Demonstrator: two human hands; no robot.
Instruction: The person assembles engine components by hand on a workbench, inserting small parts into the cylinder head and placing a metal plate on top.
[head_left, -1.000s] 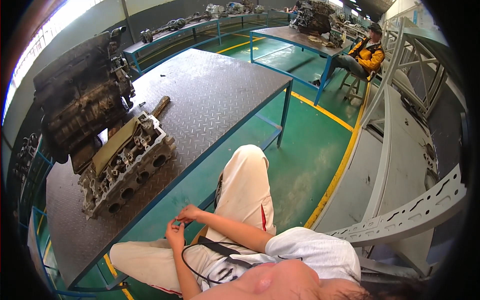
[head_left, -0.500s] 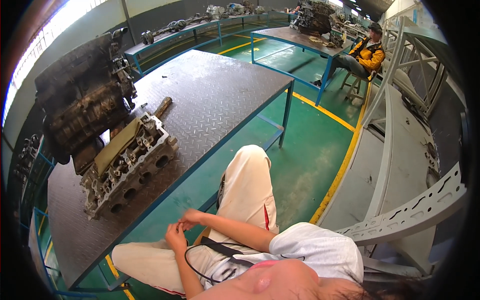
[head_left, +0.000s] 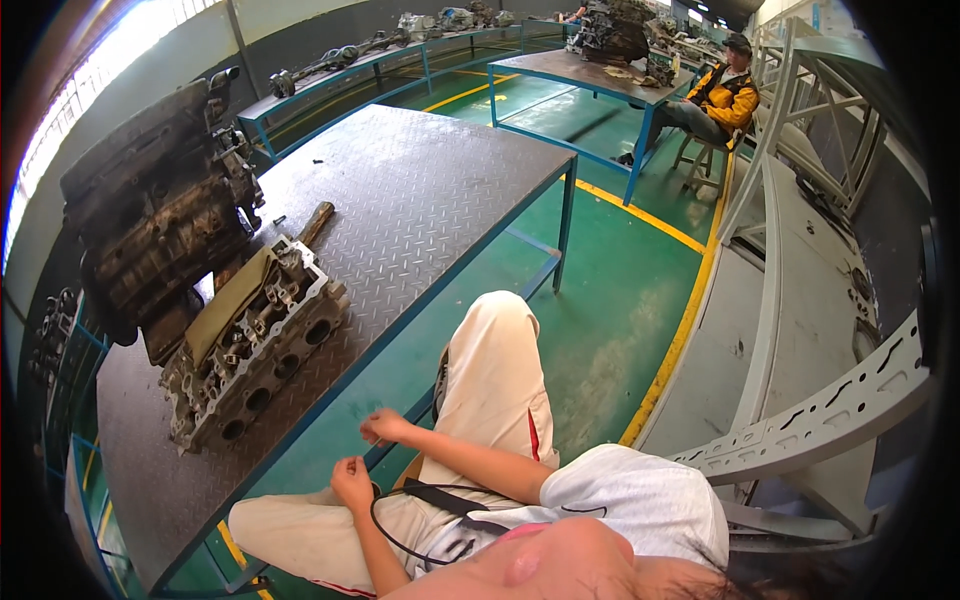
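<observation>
My left hand [head_left: 352, 483] is raised above my lap near the table's front edge, fingers curled in; anything inside is too small to make out. A little farther off, my right hand [head_left: 384, 427] hovers with its fingers bent together in a pinch, its contents also unclear. The two hands are apart. A black cable [head_left: 374, 520] loops past my left wrist. Beyond my hands, a grey metal cylinder head [head_left: 262, 375] with round ports rests on the table, a folded olive cloth [head_left: 230, 310] across its top. Behind it stands a dark, greasy engine block [head_left: 160, 220].
The steel table [head_left: 420, 180] has a treaded top and blue legs. A wooden stick [head_left: 317, 224] lies beside the cylinder head. Grey metal framework [head_left: 820, 410] stands close on my right. Farther back, a seated person [head_left: 715, 105] in a yellow-and-black jacket is beside another table [head_left: 600, 75].
My hands, together before, have separated; the right has risen slightly away from the left. The whole view has shifted a little. The engine parts stay on the table.
</observation>
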